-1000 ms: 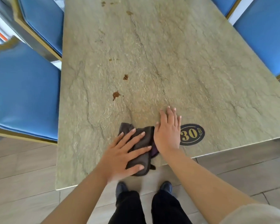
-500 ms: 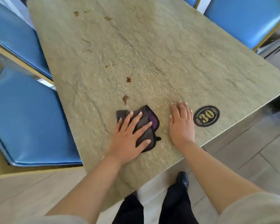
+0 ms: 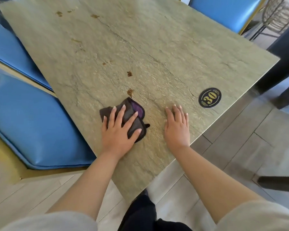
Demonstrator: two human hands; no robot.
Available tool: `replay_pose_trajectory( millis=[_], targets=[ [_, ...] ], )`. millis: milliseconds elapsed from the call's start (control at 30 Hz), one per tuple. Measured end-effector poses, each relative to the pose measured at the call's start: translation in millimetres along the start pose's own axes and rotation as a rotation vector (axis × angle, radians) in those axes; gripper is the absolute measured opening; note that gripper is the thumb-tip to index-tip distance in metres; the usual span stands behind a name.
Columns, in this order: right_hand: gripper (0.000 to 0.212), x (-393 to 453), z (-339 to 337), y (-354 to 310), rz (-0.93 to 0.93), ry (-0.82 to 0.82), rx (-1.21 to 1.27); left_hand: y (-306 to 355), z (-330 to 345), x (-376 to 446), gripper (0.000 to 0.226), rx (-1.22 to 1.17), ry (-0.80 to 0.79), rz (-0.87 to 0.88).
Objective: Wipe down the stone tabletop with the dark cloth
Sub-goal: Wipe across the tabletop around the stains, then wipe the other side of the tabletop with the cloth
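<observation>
The stone tabletop (image 3: 157,47) filled most of the view, with blue padded seats (image 3: 32,122) along its left side. The left hand (image 3: 118,130) lay flat, fingers spread, pressing the dark cloth (image 3: 133,112) near the table's near edge. The right hand (image 3: 177,125) rested palm-down on bare stone, holding nothing. A black "30" badge (image 3: 209,97) sat beyond it. Brown stains (image 3: 130,91) dotted the stone just beyond the cloth.

Bright, even daylight falls on the worktop (image 3: 157,47), with only soft, faint shadows under the hands. Pale glare washes the floor (image 3: 240,147) at lower right. Wide-angle bending and slight blur show toward the edges.
</observation>
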State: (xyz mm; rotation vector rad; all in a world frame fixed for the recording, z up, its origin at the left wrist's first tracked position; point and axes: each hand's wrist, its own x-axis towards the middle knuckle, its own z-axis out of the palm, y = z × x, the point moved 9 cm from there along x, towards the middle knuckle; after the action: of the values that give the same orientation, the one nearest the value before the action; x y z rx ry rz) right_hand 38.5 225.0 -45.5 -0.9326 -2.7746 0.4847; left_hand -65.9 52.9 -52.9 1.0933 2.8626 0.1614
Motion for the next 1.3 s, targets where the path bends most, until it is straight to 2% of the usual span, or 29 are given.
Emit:
replay_pose_trajectory(
  millis=[133,233,300,367,500,567,633,700,800,867,900,967,1033,1100,1200,1300],
  targets=[
    [0.048,-23,3,-9,-0.018,0.006,0.106,42,6,-77,0.060,-0.004,-0.036,0.339],
    [0.047,-45,6,-17,-0.057,0.018,0.121,37,8,-121,0.060,0.006,-0.091,0.625],
    [0.047,-56,6,-19,-0.050,0.002,0.133,22,7,-122,0.061,0.045,-0.118,0.727],
    [0.047,-69,7,-22,-0.052,-0.022,0.130,9,8,-101,0.061,0.046,-0.116,0.652],
    [0.050,-90,5,-25,-0.064,-0.060,0.135,-5,7,-44,0.063,-0.001,-0.036,0.182],
    [0.051,-94,6,-23,-0.070,-0.090,0.128,-1,9,-35,0.061,0.010,-0.028,0.061],
    [0.051,-98,6,-21,-0.075,-0.130,0.134,15,10,-45,0.060,0.001,-0.013,0.143],
    [0.050,-105,5,-20,-0.070,-0.163,0.179,34,11,-71,0.061,-0.019,-0.036,0.357],
    [0.049,-114,-5,-16,0.066,-0.146,0.353,35,14,-88,0.064,-0.096,-0.220,0.533],
    [0.049,-121,-12,-23,0.199,-0.071,0.403,30,2,-76,0.056,-0.281,-0.344,0.530],
    [0.048,-126,-15,-34,0.210,-0.011,0.352,26,-11,-65,0.046,-0.417,-0.347,0.506],
    [0.051,-134,-6,-76,0.100,0.005,0.186,7,-40,-34,0.036,-0.586,-0.208,0.411],
    [0.061,-139,26,-115,-0.045,-0.133,-0.001,-20,-56,-2,0.036,-0.449,-0.059,0.311],
    [0.065,-131,46,-121,-0.060,-0.222,-0.153,-43,-52,26,0.043,-0.278,-0.108,0.221],
    [0.063,-96,41,-92,0.191,-0.200,-0.207,-70,-31,54,0.056,-0.090,-0.388,0.141],
    [0.066,-69,32,-62,0.600,-0.157,-0.156,-79,-23,64,0.064,0.021,-0.564,0.229]
  ],
)
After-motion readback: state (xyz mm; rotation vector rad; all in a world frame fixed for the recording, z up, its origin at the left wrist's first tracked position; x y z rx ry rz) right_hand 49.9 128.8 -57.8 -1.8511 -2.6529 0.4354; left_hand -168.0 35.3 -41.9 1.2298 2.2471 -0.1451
